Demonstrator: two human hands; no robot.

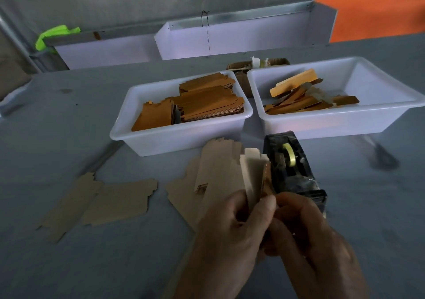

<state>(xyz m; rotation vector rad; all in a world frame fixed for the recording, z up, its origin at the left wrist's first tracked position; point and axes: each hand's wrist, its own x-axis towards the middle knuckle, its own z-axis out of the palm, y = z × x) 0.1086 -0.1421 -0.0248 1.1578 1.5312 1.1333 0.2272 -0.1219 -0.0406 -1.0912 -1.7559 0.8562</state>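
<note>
Both hands meet low in the middle of the view around a small folded cardboard carton blank [254,177] that stands upright between them. My left hand [230,234] grips its lower part with curled fingers and thumb. My right hand [317,241] pinches its right edge from the other side. A black tape dispenser [292,167] with a yellowish tape roll stands just behind the carton, touching or nearly touching it. Flat cardboard blanks [207,183] lie on the grey table under and left of my hands.
A white tub [184,138] holding stacked brown blanks sits behind the work spot, and a second white tub [345,119] with several folded pieces is to its right. More flat blanks [103,202] lie at left. White trays [230,41] line the back.
</note>
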